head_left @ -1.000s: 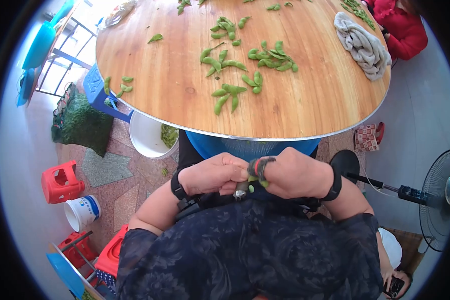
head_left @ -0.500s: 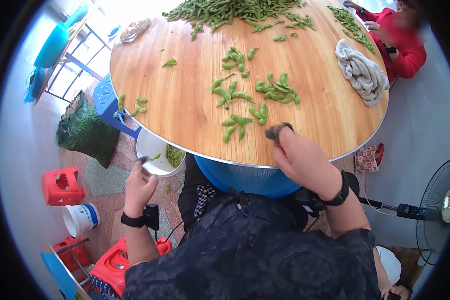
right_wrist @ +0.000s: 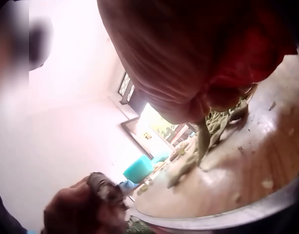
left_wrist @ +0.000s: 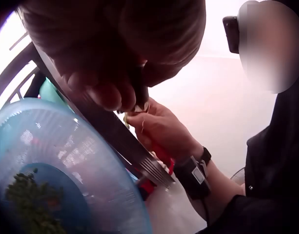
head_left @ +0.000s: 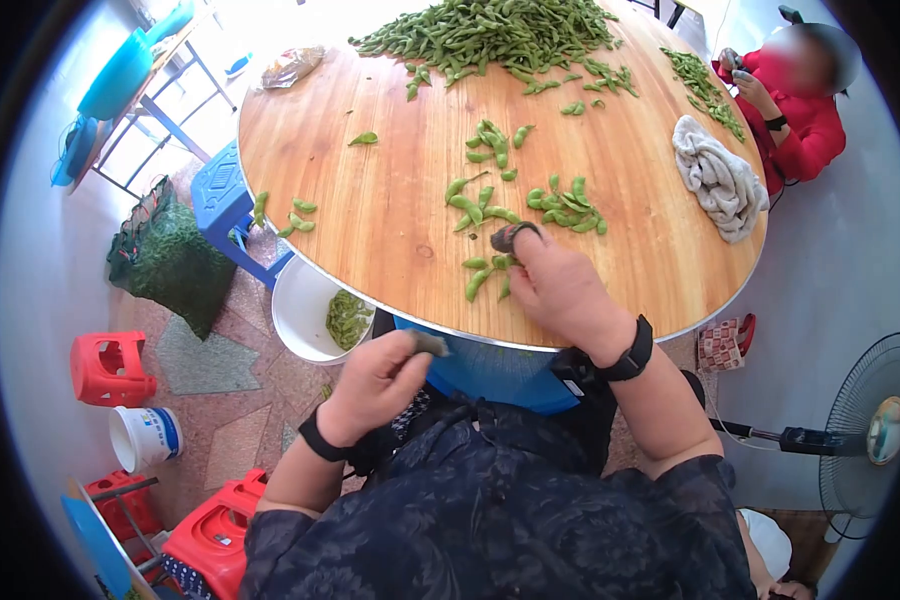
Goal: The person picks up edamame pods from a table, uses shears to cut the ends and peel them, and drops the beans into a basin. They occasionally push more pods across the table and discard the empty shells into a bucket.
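Observation:
Loose green edamame pods (head_left: 490,215) lie scattered on a round wooden table (head_left: 370,220). My right hand (head_left: 555,285) reaches over the near edge, and its fingertips close on a small cluster of pods (head_left: 485,272); a dark cover sits on one digit (head_left: 513,236). In the right wrist view the curled fingers (right_wrist: 188,73) bear down on pods (right_wrist: 208,134). My left hand (head_left: 375,380) hangs just below the table edge, its fingers curled round a small dark blade (head_left: 430,343), which also shows in the left wrist view (left_wrist: 139,92). A blue basin (head_left: 490,365) sits under the edge.
A big heap of pods (head_left: 490,35) lies at the far side, a grey towel (head_left: 718,180) to the right. A person in red (head_left: 800,110) sits opposite. A white bucket of pods (head_left: 295,310), blue stool (head_left: 220,200), red stools (head_left: 105,365) and fan (head_left: 870,430) stand around.
The hands were together at my lap, then parted. The left hand swung out to the white bucket and came back under the table edge; the right hand reached onto the table to the pods.

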The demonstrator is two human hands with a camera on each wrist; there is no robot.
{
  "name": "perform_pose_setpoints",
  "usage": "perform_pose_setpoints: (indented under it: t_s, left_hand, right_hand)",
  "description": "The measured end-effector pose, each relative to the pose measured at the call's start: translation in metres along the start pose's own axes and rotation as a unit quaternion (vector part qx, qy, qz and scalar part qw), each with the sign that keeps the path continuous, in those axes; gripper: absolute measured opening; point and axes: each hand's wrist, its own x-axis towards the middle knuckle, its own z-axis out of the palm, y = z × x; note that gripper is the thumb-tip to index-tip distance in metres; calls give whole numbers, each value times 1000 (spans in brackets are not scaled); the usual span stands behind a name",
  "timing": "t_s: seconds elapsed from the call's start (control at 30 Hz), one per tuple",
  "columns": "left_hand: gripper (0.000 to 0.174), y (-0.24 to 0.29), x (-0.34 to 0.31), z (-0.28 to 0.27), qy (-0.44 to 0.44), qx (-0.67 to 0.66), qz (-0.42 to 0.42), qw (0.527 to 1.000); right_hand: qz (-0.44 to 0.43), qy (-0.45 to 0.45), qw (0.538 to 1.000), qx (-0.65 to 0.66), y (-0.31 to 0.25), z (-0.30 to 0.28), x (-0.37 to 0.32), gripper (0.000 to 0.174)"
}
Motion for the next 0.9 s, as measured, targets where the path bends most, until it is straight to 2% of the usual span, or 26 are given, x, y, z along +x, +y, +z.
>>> perform_pose_setpoints:
  t_s: [0.07, 0.13, 0.17, 0.23, 0.27, 0.33, 0.4, 0.47, 0.5, 0.57, 0.6, 0.67, 0.73, 0.8, 0.87, 0.9]
  left_hand:
    - [16, 4, 12, 14, -5, -12, 31, 999]
    - [18, 21, 27, 24, 67, 58, 99, 991]
    - [18, 29, 34, 32, 67, 56, 99, 991]
    - [23, 40, 46, 48, 126, 19, 79, 989]
    - [23, 40, 49, 51, 126, 18, 78, 989]
    - [19, 32, 52, 58, 39, -71, 26, 996]
    - [15, 20, 50, 63, 8, -81, 43, 996]
    - [10, 20, 42, 65, -10, -279, -69, 958]
    - [10, 22, 39, 61, -11, -279, -74, 957]
    - [12, 28, 33, 54, -61, -349, -117, 928]
    - [12, 27, 31, 54, -61, -349, -122, 927]
    - [11, 25, 29, 55, -68, -303, -90, 946]
    - [10, 24, 28, 56, -70, -273, -78, 956]
    - [10, 23, 26, 56, -74, -243, -64, 965]
    - [9, 23, 25, 54, -96, -163, -77, 979]
    - [9, 25, 24, 55, -99, -163, -77, 979]
  right_hand:
    - [28, 7, 999, 27, 2, -7, -3, 23]
    - [90, 30, 984, 154, -4, -20, -9, 28]
    - [90, 29, 984, 153, -8, -24, -13, 28]
    - [156, 13, 950, 270, -17, -30, -21, 31]
    - [157, 12, 950, 270, -23, -32, -26, 31]
    - [138, 25, 945, 294, -35, -31, -34, 30]
    - [128, 47, 946, 294, -34, -26, -43, 28]
    - [212, 11, 902, 377, -31, -27, -53, 26]
    - [216, 9, 900, 379, -30, -27, -57, 26]
    - [228, -80, 866, 439, -31, -29, -63, 18]
    - [231, -82, 863, 442, -32, -28, -65, 18]
    - [213, -132, 827, 503, -35, -27, -68, 9]
    - [205, -131, 831, 500, -37, -27, -70, 6]
    - [161, -131, 873, 441, -34, -23, -74, 10]
    - [150, -130, 879, 433, -31, -17, -77, 12]
    - [137, -130, 886, 423, -30, -15, -79, 15]
